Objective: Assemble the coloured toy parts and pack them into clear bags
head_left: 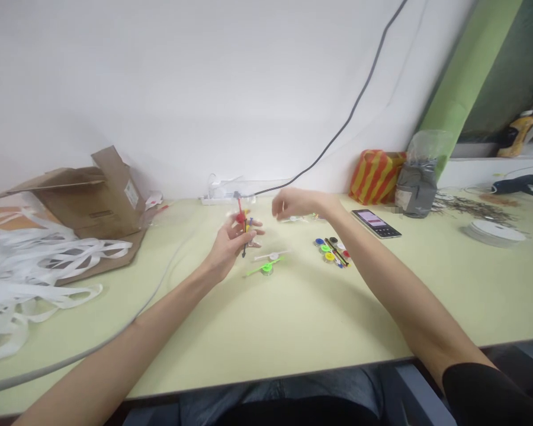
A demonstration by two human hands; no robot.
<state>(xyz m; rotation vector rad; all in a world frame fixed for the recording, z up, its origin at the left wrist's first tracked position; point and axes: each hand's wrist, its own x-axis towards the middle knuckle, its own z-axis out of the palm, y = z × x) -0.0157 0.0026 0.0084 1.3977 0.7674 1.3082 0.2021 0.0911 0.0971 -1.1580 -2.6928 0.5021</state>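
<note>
My left hand [231,242] is closed around several small arrow-shaped spinners [241,219] in red, yellow, blue and black, with some of its fingers stretched out behind them. Slightly higher and to the right, my right hand [295,203] hangs over the table with its fingers curled downward; what they hold, if anything, is hidden. Below the hands lie a white arrow spinner [273,256] and a green arrow spinner [267,268], each on a round clear base. A cluster of coloured round pieces [328,257] with black and yellow arrows lies under my right forearm.
At the left stands an open cardboard box [89,201], with a heap of white straps [22,266] before it. A grey cable [71,361] crosses the table. To the right are a phone [376,223], a striped bag [373,177], a grey packet [415,189] and a white reel [493,232].
</note>
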